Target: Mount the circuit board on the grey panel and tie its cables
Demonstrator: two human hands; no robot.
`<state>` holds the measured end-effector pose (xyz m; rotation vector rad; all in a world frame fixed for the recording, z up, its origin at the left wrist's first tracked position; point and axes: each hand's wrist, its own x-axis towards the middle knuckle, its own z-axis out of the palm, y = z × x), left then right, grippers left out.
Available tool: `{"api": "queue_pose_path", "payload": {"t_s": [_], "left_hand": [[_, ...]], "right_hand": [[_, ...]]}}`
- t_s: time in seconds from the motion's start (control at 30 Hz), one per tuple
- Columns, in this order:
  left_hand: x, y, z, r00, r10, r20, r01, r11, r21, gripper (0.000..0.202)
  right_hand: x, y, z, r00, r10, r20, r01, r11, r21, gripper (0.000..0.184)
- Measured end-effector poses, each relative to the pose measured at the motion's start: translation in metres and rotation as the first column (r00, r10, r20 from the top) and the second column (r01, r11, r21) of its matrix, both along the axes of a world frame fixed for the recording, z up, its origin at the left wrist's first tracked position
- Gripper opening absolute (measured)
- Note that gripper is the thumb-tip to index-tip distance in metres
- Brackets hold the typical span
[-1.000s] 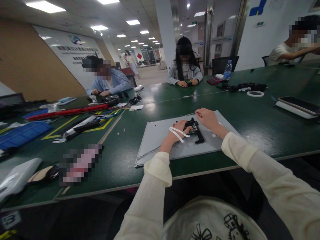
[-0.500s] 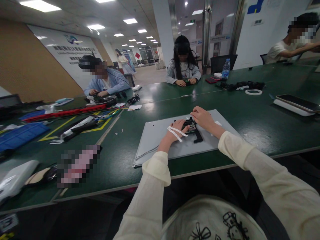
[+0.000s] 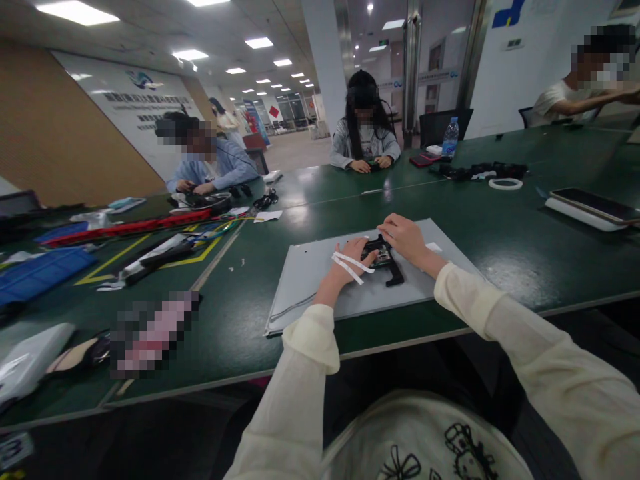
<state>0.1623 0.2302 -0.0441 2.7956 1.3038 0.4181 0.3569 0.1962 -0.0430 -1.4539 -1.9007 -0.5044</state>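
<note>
A black frame point(image 3: 395, 275) with a small circuit board point(image 3: 383, 257) in its middle lies on a pale grey board point(image 3: 300, 287). My left hand point(image 3: 351, 257) grips the frame's left side, its thumb against the edge near the circuit board and the other fingers partly hidden. Two thin white straps point(image 3: 354, 264) cross the back of that hand. At the frame's far edge, my right hand point(image 3: 404, 235) is closed in a pinch. Whatever is between those fingertips is too small to make out.
Left on the green table point(image 3: 250, 280) are a blue crate point(image 3: 45, 270), a long red strip point(image 3: 130, 230) and cables. A phone point(image 3: 595, 202) lies to the right, and a white ring point(image 3: 505, 184) and bottle point(image 3: 450, 139) stand farther back. Other people sit around.
My right fingertips have shifted very slightly at the frame's far edge. The left hand and the frame stay in place. In the background, a walking person has moved left.
</note>
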Motion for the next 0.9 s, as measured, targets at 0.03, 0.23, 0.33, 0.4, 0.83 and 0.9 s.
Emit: {"api": "queue_pose_path", "payload": {"t_s": [0.03, 0.23, 0.33, 0.4, 0.83, 0.9], "left_hand": [[0.0, -0.001, 0.001, 1.0, 0.007, 0.015, -0.007, 1.0, 0.014, 0.052], [0.001, -0.002, 0.006, 0.996, 0.048, 0.068, -0.053, 0.996, 0.069, 0.042], [0.0, 0.0, 0.005, 0.996, 0.035, 0.079, -0.042, 0.995, 0.088, 0.039], [-0.001, 0.002, 0.004, 0.996, 0.025, 0.081, -0.032, 0.996, 0.083, 0.038], [-0.001, 0.004, 0.003, 0.997, 0.019, 0.081, -0.025, 0.997, 0.071, 0.033], [-0.002, 0.003, 0.003, 0.995, 0.015, 0.101, -0.024, 0.996, 0.084, 0.033]], "right_hand": [[0.0, 0.0, 0.0, 1.0, -0.011, 0.009, 0.011, 1.0, -0.012, 0.025], [-0.003, -0.004, 0.003, 0.996, -0.084, 0.036, 0.087, 0.992, -0.096, 0.029], [-0.008, -0.009, 0.007, 0.993, -0.071, 0.095, 0.087, 0.98, -0.178, 0.031], [-0.011, -0.012, 0.01, 0.99, -0.042, 0.132, 0.072, 0.971, -0.229, 0.031], [-0.007, -0.004, 0.011, 0.997, -0.041, 0.069, 0.058, 0.965, -0.257, 0.03], [-0.008, 0.0, 0.012, 0.997, -0.069, 0.042, 0.077, 0.97, -0.229, 0.03]]}}
